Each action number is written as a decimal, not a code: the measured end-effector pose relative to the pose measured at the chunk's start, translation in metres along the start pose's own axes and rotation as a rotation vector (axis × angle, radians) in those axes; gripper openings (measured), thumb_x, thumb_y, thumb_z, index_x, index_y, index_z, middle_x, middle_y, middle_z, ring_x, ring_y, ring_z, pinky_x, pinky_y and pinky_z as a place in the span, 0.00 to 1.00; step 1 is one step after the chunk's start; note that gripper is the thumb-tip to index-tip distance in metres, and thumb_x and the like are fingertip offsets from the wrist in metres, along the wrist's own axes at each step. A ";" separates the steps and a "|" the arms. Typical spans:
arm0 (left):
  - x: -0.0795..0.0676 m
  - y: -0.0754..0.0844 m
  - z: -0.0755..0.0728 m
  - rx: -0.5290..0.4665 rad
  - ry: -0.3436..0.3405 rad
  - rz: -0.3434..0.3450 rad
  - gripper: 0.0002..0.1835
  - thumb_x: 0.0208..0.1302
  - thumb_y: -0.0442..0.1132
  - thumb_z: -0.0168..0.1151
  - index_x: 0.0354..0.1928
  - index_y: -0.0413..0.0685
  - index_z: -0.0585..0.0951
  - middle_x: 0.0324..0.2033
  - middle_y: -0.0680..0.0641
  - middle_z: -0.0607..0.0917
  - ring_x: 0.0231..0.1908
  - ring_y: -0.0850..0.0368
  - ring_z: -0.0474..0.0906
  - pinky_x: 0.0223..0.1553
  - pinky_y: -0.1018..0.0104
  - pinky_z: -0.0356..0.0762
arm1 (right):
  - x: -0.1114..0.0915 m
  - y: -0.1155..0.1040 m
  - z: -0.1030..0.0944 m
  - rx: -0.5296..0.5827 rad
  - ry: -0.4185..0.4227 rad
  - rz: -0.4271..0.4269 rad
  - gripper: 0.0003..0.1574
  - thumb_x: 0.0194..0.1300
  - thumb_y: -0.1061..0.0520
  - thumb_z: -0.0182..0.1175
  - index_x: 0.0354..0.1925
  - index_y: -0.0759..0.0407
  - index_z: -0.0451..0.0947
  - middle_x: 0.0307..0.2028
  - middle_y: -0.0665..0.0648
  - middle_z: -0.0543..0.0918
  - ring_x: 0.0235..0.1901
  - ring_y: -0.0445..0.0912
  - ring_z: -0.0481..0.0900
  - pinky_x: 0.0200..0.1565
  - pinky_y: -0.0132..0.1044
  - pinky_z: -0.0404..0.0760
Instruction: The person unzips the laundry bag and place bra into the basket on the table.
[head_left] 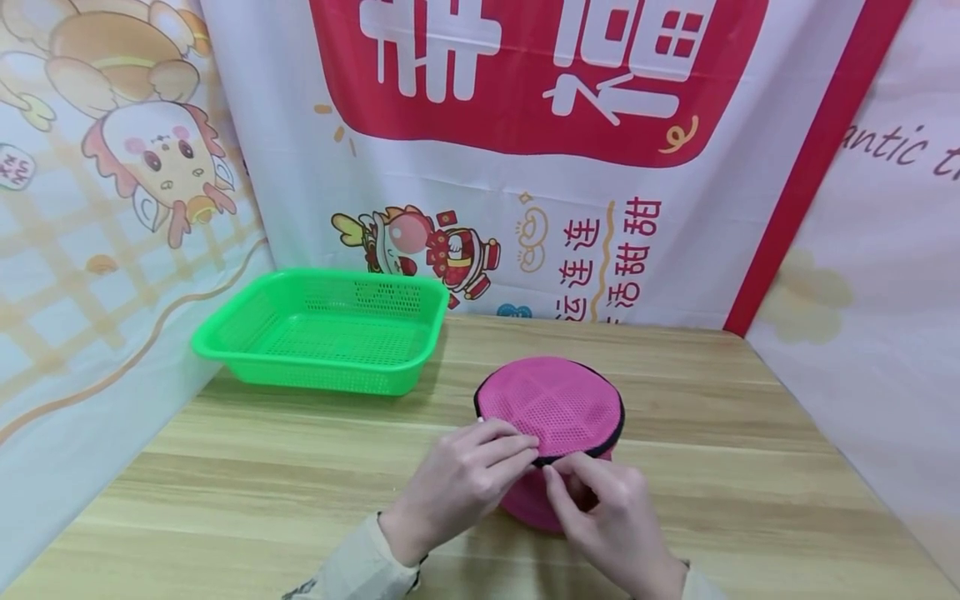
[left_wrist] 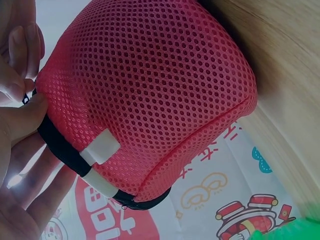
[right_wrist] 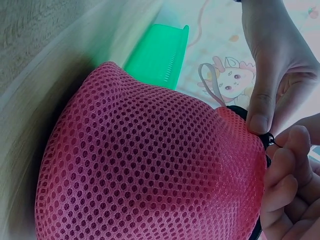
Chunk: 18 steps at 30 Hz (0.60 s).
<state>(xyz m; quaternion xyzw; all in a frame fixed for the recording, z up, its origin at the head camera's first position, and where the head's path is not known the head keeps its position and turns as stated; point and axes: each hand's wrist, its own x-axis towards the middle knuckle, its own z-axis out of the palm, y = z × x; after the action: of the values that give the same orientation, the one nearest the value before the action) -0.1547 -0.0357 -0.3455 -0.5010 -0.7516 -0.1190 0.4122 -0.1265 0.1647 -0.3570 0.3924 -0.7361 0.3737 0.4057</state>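
A round pink mesh laundry bag (head_left: 558, 400) with a black zipper around its top rim stands upright on the table. My left hand (head_left: 472, 479) pinches the zippered rim on its near side, thumb against the black band in the left wrist view. Close beside it, my right hand (head_left: 611, 508) pinches the small black zipper pull (right_wrist: 272, 140) between thumb and finger. A white tab (left_wrist: 101, 146) sticks out beside the zipper, and a pale loop (right_wrist: 211, 82) stands up from the rim. What the bag contains is hidden.
A green plastic basket (head_left: 330, 377) with perforated sides sits at the back left of the wooden table (head_left: 750, 467). Printed cloth walls (head_left: 465, 183) enclose the table at the back and both sides.
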 end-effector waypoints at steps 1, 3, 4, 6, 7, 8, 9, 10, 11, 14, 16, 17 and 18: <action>0.000 0.000 0.000 0.002 0.003 0.003 0.10 0.58 0.30 0.69 0.42 0.45 0.88 0.41 0.51 0.87 0.43 0.59 0.80 0.48 0.71 0.78 | 0.000 0.000 0.000 0.000 0.000 -0.001 0.08 0.65 0.61 0.59 0.28 0.54 0.78 0.17 0.37 0.70 0.17 0.26 0.64 0.17 0.16 0.63; 0.000 0.000 0.000 0.006 0.007 0.007 0.09 0.59 0.30 0.69 0.42 0.45 0.88 0.41 0.51 0.87 0.42 0.59 0.80 0.47 0.71 0.78 | 0.000 0.000 0.000 -0.001 0.001 -0.004 0.08 0.65 0.61 0.59 0.28 0.54 0.78 0.17 0.38 0.70 0.17 0.27 0.64 0.17 0.16 0.63; 0.000 0.000 0.000 0.004 0.006 0.006 0.09 0.59 0.30 0.68 0.42 0.45 0.89 0.41 0.51 0.87 0.42 0.59 0.80 0.47 0.72 0.78 | 0.000 0.001 0.000 -0.001 0.002 -0.005 0.08 0.65 0.60 0.59 0.28 0.54 0.78 0.17 0.38 0.70 0.17 0.27 0.64 0.17 0.16 0.63; 0.001 0.000 0.000 0.011 0.012 0.013 0.09 0.59 0.30 0.68 0.42 0.45 0.89 0.41 0.51 0.87 0.42 0.59 0.80 0.46 0.71 0.79 | 0.000 0.001 0.000 -0.003 0.005 -0.009 0.08 0.65 0.60 0.59 0.28 0.54 0.78 0.17 0.38 0.70 0.17 0.27 0.64 0.17 0.16 0.63; 0.001 0.000 0.000 0.012 0.013 0.016 0.09 0.59 0.29 0.68 0.42 0.45 0.89 0.41 0.51 0.87 0.42 0.59 0.80 0.46 0.71 0.79 | 0.000 0.001 0.000 -0.005 0.008 -0.011 0.09 0.66 0.59 0.59 0.27 0.54 0.78 0.17 0.38 0.70 0.17 0.27 0.64 0.17 0.16 0.63; 0.001 -0.001 0.000 0.013 0.017 0.019 0.10 0.59 0.29 0.68 0.42 0.45 0.89 0.42 0.51 0.87 0.42 0.59 0.80 0.46 0.71 0.79 | 0.000 0.001 0.000 -0.007 0.010 -0.013 0.09 0.66 0.59 0.59 0.27 0.54 0.78 0.17 0.38 0.70 0.17 0.27 0.63 0.17 0.16 0.63; 0.001 -0.001 0.000 0.016 0.020 0.022 0.10 0.58 0.29 0.69 0.42 0.45 0.89 0.42 0.51 0.87 0.42 0.59 0.80 0.46 0.71 0.79 | 0.000 0.001 0.000 -0.009 0.012 -0.016 0.10 0.66 0.59 0.59 0.27 0.53 0.78 0.17 0.38 0.69 0.17 0.27 0.63 0.17 0.16 0.62; 0.001 -0.001 0.000 0.018 0.023 0.026 0.10 0.58 0.29 0.69 0.42 0.45 0.89 0.42 0.51 0.87 0.42 0.59 0.80 0.46 0.71 0.79 | -0.001 0.001 0.000 -0.010 0.013 -0.019 0.10 0.67 0.58 0.58 0.26 0.53 0.77 0.17 0.38 0.69 0.17 0.27 0.63 0.17 0.16 0.62; 0.001 -0.001 -0.001 0.020 0.027 0.029 0.11 0.57 0.29 0.70 0.42 0.45 0.89 0.42 0.51 0.87 0.42 0.59 0.80 0.46 0.71 0.79 | -0.001 0.001 0.000 -0.011 0.013 -0.020 0.11 0.67 0.58 0.58 0.26 0.53 0.77 0.17 0.38 0.69 0.17 0.27 0.63 0.18 0.16 0.62; 0.000 -0.001 -0.001 0.025 0.031 0.035 0.11 0.57 0.29 0.70 0.42 0.45 0.89 0.42 0.51 0.87 0.41 0.59 0.81 0.45 0.71 0.80 | -0.001 0.001 0.000 -0.012 0.010 -0.017 0.11 0.67 0.58 0.58 0.26 0.53 0.77 0.17 0.38 0.69 0.17 0.27 0.63 0.18 0.16 0.62; 0.000 -0.001 -0.001 0.028 0.031 0.036 0.11 0.57 0.30 0.70 0.42 0.46 0.89 0.41 0.51 0.87 0.41 0.59 0.81 0.44 0.71 0.80 | -0.002 0.001 0.000 -0.012 0.007 -0.014 0.11 0.67 0.58 0.58 0.26 0.53 0.77 0.17 0.37 0.69 0.17 0.27 0.63 0.17 0.16 0.62; 0.000 -0.002 -0.001 0.029 0.030 0.036 0.11 0.57 0.30 0.70 0.42 0.46 0.89 0.41 0.52 0.87 0.41 0.60 0.81 0.44 0.72 0.80 | -0.002 0.001 0.000 -0.012 0.007 -0.012 0.11 0.67 0.58 0.58 0.26 0.52 0.77 0.17 0.37 0.69 0.17 0.26 0.63 0.17 0.16 0.62; 0.000 -0.002 -0.001 0.029 0.031 0.037 0.10 0.57 0.30 0.70 0.42 0.46 0.89 0.41 0.52 0.87 0.41 0.60 0.81 0.44 0.72 0.80 | -0.002 0.001 0.000 -0.012 0.007 -0.011 0.10 0.67 0.58 0.58 0.26 0.52 0.77 0.17 0.37 0.69 0.17 0.26 0.63 0.17 0.16 0.62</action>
<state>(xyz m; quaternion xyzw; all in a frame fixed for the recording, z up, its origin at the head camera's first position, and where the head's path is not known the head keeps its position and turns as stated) -0.1558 -0.0367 -0.3445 -0.5067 -0.7375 -0.1082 0.4332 -0.1269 0.1655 -0.3592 0.3925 -0.7348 0.3685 0.4125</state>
